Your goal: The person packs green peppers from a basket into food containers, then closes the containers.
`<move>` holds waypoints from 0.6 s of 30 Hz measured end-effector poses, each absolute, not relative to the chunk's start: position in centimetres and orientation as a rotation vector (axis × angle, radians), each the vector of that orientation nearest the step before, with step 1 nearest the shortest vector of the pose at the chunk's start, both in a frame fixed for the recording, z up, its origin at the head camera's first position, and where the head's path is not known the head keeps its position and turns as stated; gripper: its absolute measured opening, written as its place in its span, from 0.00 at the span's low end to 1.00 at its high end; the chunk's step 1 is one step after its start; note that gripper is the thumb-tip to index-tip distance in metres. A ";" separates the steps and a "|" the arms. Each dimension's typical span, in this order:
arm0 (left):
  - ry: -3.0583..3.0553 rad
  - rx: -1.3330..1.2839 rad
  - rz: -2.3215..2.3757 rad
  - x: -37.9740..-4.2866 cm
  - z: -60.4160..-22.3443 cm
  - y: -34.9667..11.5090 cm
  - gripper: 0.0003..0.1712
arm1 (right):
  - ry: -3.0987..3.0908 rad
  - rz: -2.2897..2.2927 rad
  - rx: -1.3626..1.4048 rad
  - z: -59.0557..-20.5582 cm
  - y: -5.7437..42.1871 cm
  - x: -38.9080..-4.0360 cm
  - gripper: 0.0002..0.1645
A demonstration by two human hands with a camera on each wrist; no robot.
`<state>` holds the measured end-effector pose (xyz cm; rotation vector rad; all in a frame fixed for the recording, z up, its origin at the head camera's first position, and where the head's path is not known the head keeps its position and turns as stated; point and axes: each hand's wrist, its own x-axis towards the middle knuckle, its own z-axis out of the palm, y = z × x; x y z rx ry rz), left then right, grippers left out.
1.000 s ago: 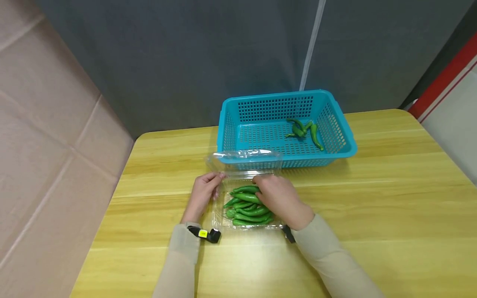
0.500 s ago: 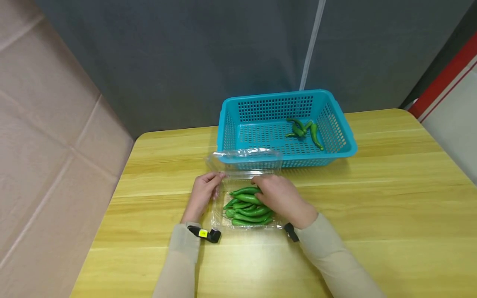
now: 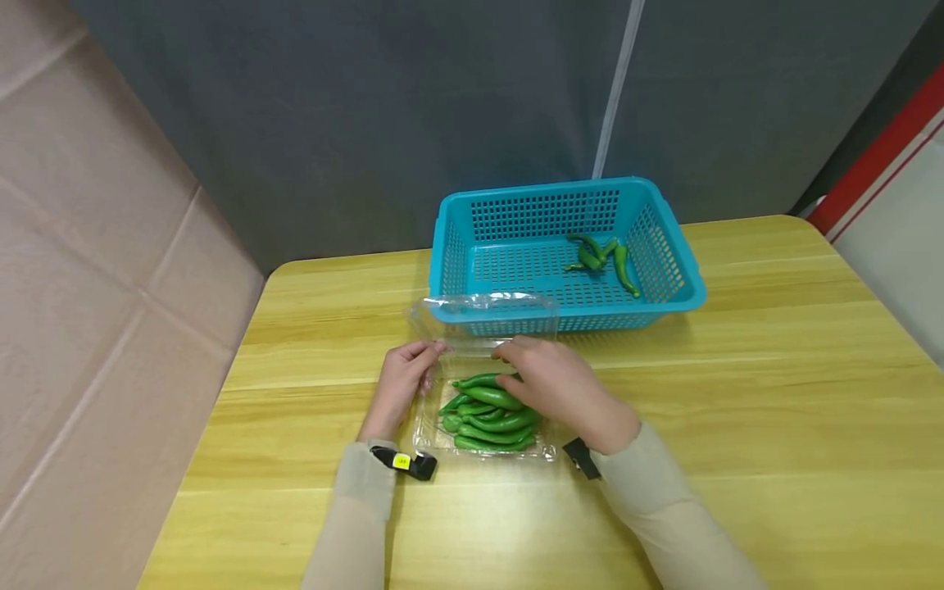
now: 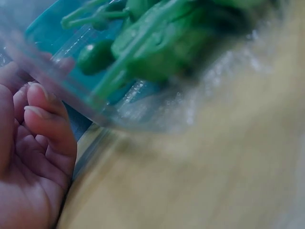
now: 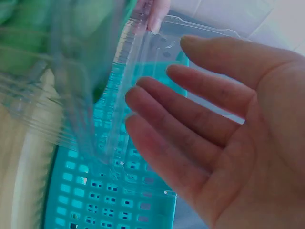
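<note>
A clear plastic clamshell container (image 3: 483, 453) lies on the table with its lid (image 3: 483, 315) raised, leaning over the basket's front wall. Inside its tray is a pile of green chili peppers (image 3: 492, 422). With thumb and fingers, my left hand (image 3: 401, 381) pinches the container's back left side near the hinge; in the left wrist view its other fingers (image 4: 50, 114) are curled beside the clear wall. Over the back right part of the tray is my right hand (image 3: 556, 385), its fingers loosely extended and holding nothing, as the right wrist view shows.
Behind the container stands a blue perforated plastic basket (image 3: 457, 246) with several green peppers (image 3: 593, 256) at its right side. The wooden table (image 3: 774, 393) reaches back to a dark grey curtain (image 3: 354, 147). A pale tiled wall (image 3: 111, 287) rises on the left.
My right hand has drawn slightly up and back from the peppers. The container's front edge and the pile have shifted a little to the left. My left hand keeps its place.
</note>
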<state>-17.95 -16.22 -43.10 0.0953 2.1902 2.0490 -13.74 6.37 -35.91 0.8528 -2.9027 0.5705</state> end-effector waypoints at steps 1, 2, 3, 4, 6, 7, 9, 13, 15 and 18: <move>2.189 0.092 2.053 -18.0 -43.1 -16.2 0.17 | -2.900 0.570 0.860 -35.8 6.4 -13.7 0.19; 2.186 0.090 2.057 -18.0 -43.1 -16.2 0.16 | -2.898 0.571 0.867 -35.7 6.5 -13.7 0.18; 2.185 0.089 2.059 -18.0 -43.1 -16.2 0.16 | -2.893 0.573 0.877 -35.6 6.5 -13.7 0.18; 2.185 0.089 2.061 -18.0 -43.1 -16.2 0.16 | -2.888 0.573 0.889 -35.5 6.6 -13.7 0.18; 2.185 0.096 2.059 -18.0 -43.1 -16.2 0.16 | -2.872 0.579 0.909 -35.3 6.8 -13.7 0.18; 2.187 0.100 2.056 -18.0 -43.1 -16.2 0.16 | -2.861 0.582 0.917 -35.2 7.0 -13.7 0.18; 2.189 0.110 2.049 -18.0 -43.2 -16.3 0.17 | -2.841 0.586 0.931 -35.1 7.3 -13.7 0.17; 2.192 0.118 2.035 -18.0 -43.2 -16.3 0.19 | -2.797 0.591 0.937 -34.7 8.0 -13.7 0.17; 2.188 0.112 2.036 -18.0 -43.2 -16.3 0.20 | -2.776 0.595 0.934 -34.4 8.4 -13.7 0.15; 2.182 0.102 2.048 -18.0 -43.2 -16.3 0.20 | -2.758 0.596 0.921 -33.8 9.1 -13.7 0.10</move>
